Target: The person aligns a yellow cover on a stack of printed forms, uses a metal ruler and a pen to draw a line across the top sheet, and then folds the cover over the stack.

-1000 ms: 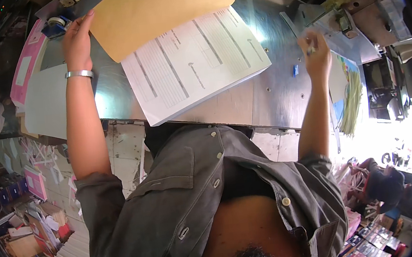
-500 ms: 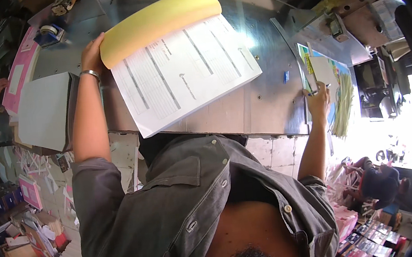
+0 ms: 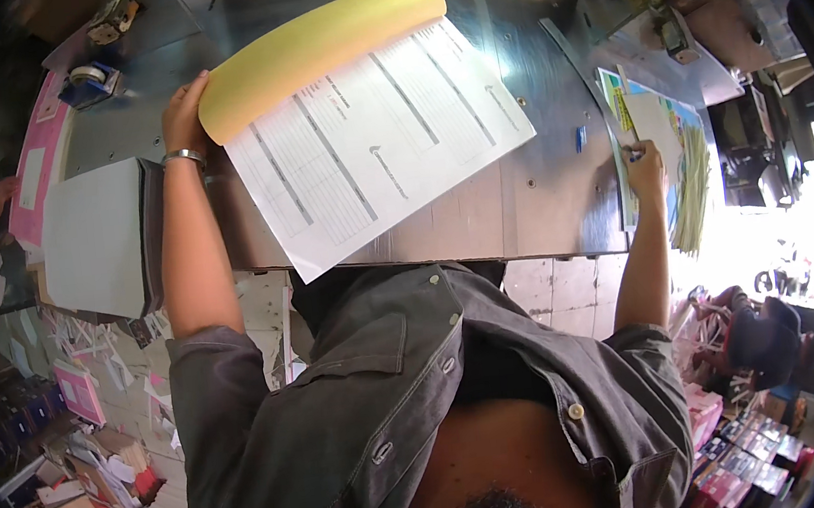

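Pad [image 3: 376, 148] on the steel table [image 3: 541, 210], yellow cover [image 3: 316, 50] curled back at 11 o'clock.
Left hand [image 3: 184, 114] pinches the cover's left end; pad's long axis runs 7 to 1 o'clock. Right hand [image 3: 646, 164], closed on a pen, rests on colour sheets [image 3: 678, 141] at 3 o'clock, well apart.

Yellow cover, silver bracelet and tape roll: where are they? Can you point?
Yellow cover [image 3: 316, 50], head view: middle of the curled-back sheet.
Silver bracelet [image 3: 183, 157], head view: band on the left wrist.
Tape roll [image 3: 89, 76], head view: top of the roll, far left of the table.
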A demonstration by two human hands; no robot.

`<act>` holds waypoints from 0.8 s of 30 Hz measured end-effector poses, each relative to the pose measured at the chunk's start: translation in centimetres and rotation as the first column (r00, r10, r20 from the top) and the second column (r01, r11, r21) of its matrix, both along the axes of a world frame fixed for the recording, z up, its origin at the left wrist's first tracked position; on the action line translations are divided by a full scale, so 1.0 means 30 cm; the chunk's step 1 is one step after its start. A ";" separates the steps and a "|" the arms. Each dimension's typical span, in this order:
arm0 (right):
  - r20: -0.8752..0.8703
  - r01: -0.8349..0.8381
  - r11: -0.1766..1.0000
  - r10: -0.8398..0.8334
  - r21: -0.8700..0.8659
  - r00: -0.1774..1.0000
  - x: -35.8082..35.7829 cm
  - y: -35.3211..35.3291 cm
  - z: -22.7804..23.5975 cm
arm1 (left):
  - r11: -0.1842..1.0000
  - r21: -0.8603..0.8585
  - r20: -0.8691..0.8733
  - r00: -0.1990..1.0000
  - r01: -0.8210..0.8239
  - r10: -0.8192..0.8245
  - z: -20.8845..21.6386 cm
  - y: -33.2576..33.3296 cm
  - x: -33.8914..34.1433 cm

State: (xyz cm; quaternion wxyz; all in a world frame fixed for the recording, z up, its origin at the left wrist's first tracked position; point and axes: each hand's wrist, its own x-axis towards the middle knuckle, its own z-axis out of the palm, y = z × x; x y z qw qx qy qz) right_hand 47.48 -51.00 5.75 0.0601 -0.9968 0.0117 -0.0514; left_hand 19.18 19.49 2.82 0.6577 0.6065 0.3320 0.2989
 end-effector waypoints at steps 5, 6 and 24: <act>-0.101 -0.070 0.997 0.072 0.031 0.992 0.070 -0.048 -0.016 | 0.997 0.074 -0.080 0.997 -0.002 0.008 -0.009 0.002 0.016; -0.064 -0.073 0.997 0.073 -0.004 0.995 0.062 -0.049 -0.017 | 0.989 0.145 -0.073 0.997 -0.014 0.025 -0.012 -0.003 0.012; -0.331 0.167 0.552 0.212 0.817 0.920 -0.914 0.348 0.265 | 0.998 0.061 0.000 1.000 -0.001 0.001 0.007 -0.015 -0.045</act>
